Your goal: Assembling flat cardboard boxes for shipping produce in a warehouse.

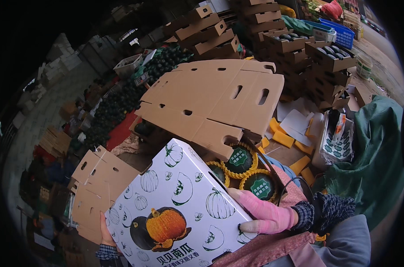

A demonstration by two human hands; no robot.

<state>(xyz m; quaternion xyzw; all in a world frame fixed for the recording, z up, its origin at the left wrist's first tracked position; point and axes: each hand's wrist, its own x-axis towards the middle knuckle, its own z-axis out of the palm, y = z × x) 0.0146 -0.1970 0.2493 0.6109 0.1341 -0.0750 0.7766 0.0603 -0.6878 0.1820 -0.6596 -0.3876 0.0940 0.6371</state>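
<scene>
A white carton (pixel 184 191) printed with green pumpkin drawings and an orange pumpkin picture is held tilted in front of me. My right hand (pixel 266 216), in a pink glove, is closed on the carton's right edge with the thumb over its face. At the lower left, my bare left hand (pixel 106 231) grips the opposite edge; most of its fingers are hidden behind the carton. Just beyond my right hand sit dark green pumpkins (pixel 259 186) with green labels and yellow foam nets, in a box partly covered by the carton.
Flattened brown cardboard (pixel 211 91) lies ahead, with another piece (pixel 99 187) at left. Brown trays (pixel 328 58), some holding dark green produce, are stacked at far right. A pile of green pumpkins (pixel 113 104) spreads at far left. Green cloth (pixel 371 147) hangs at right.
</scene>
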